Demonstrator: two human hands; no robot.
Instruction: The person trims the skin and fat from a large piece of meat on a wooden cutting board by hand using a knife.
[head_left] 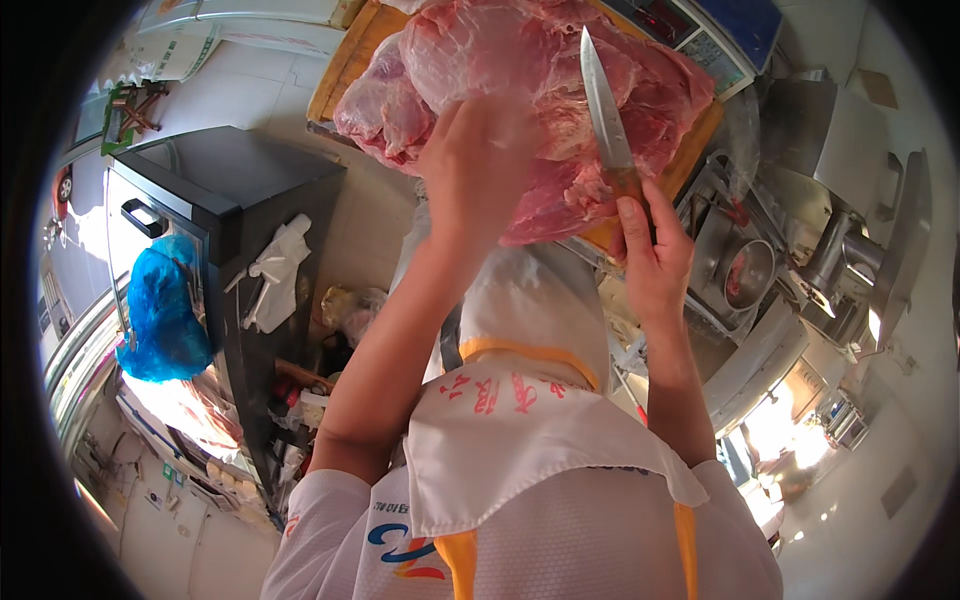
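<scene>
A large slab of raw meat (450, 60), pink with pale fat and membrane, covers most of a wooden cutting board (332, 92). My right hand (655, 255) is closed around the wooden handle of a knife (602, 105). Its long blade points up and away over the meat's right part. My left hand (475, 150) is at the meat's near left side, over or against its surface. A pale blur covers its fingers, so I cannot tell how they are set.
Left of the board stands a dark cabinet (235, 165) with white rags and a blue plastic bag (165, 310) on its sides. A scale (715, 55) sits at the far right corner. To the right are a metal bowl (750, 275) and a steel machine (835, 245).
</scene>
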